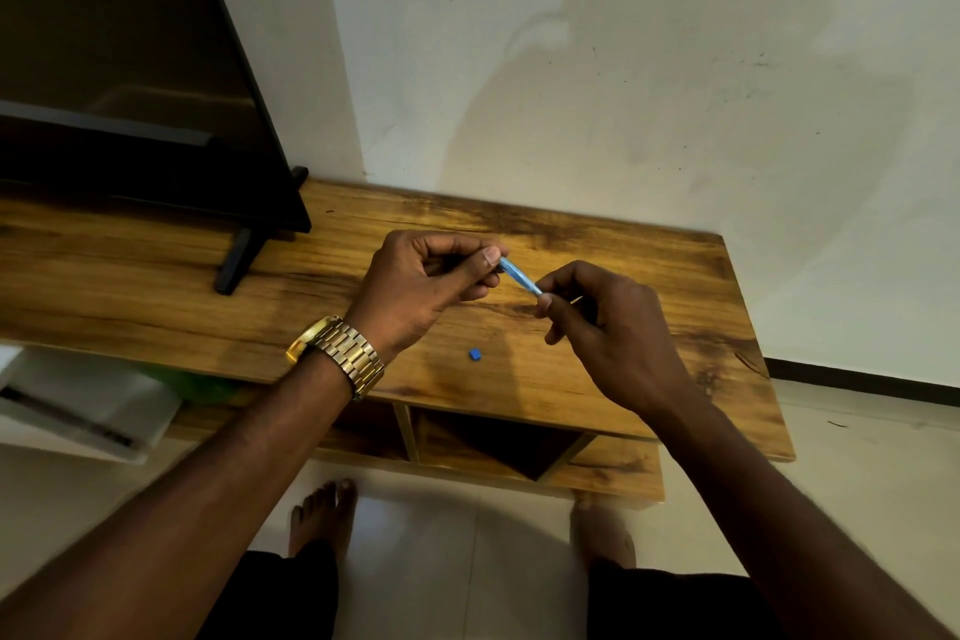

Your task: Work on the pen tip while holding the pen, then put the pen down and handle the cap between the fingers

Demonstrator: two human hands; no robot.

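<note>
Closest to me, my two bare feet stand on the pale floor (pixel 467 561). Above them is the wooden TV stand (pixel 649 379), and a tiny blue cap (pixel 474 354) lies on its top, near the front edge and apart from both my hands.

My hands hang over the stand with a thin blue pen (pixel 519 277) held between them. My left hand (pixel 415 291), the one with the gold watch (pixel 337 353), pinches one end of it with thumb and curled fingers. My right hand (pixel 608 327) pinches the other end with its fingertips. The pen slants down from left to right and does not touch the wood.

I think the pen is very light and stiff, like hard plastic. It looks smooth, so it could slip if I hold it loosely. It is thin, so I should not bend it. Holding it at both ends feels like the best way.

Farther back, a black TV (pixel 130 94) stands on the left part of the stand, and behind it all is the white wall (pixel 623 68).
</note>
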